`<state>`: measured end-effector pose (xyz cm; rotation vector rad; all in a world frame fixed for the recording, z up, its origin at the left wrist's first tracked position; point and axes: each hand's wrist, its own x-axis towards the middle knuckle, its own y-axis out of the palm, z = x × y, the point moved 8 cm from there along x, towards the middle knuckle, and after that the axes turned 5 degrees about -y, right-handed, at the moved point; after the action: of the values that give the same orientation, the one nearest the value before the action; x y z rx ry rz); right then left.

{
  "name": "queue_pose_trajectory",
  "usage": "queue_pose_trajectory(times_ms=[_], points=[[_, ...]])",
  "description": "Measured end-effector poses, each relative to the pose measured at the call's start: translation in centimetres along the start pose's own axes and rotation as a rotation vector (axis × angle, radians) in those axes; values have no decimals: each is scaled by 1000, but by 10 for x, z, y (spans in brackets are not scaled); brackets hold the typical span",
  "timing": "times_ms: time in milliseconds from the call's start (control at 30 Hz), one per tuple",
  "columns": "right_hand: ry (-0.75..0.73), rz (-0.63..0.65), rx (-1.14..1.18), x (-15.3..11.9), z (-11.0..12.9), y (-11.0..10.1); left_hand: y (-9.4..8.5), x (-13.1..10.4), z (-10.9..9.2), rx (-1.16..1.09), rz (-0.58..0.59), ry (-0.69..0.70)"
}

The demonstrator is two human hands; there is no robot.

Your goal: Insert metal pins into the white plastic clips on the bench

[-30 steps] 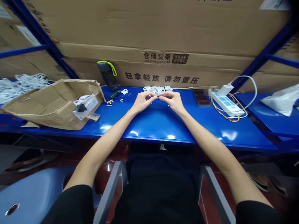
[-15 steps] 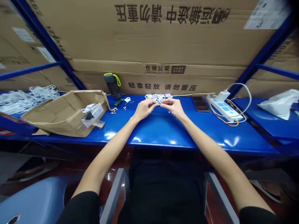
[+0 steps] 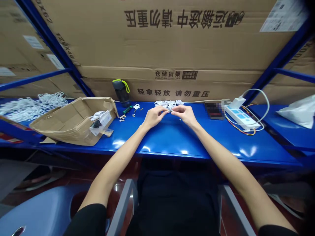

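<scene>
Pinching a small pale-grey piece [image 3: 170,111] from its two sides, the left hand [image 3: 154,117] and the right hand [image 3: 188,116] met over the far part of a glossy blue worktop [image 3: 167,137]. Each hand had thumb and fingers together, clamped on the piece, their tips nearly touching. The step underway looked like fine fingertip work, perhaps fitting or turning it; the next move seemed to call for a light, steady grip and careful alignment. The piece appeared slim and hard, but the fingers covered most of it, and whether it was one part or two could not be told. Just beyond lay a cluster of white looped plastic pieces [image 3: 168,104]; off to the left were a green-handled tool [image 3: 127,110] and tiny scattered brass-coloured parts [image 3: 122,117], near a brown cardboard box [image 3: 71,134].
</scene>
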<state>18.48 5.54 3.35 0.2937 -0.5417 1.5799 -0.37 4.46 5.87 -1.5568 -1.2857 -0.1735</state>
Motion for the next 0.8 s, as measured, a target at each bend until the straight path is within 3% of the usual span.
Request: queue_pose_trajectory(times_ms=[533, 800], points=[[3, 12, -20, -1, 4, 1, 1, 0, -1, -37, 37, -45], [-77, 24, -65, -3, 12, 4, 3, 0, 5, -145, -14, -118]])
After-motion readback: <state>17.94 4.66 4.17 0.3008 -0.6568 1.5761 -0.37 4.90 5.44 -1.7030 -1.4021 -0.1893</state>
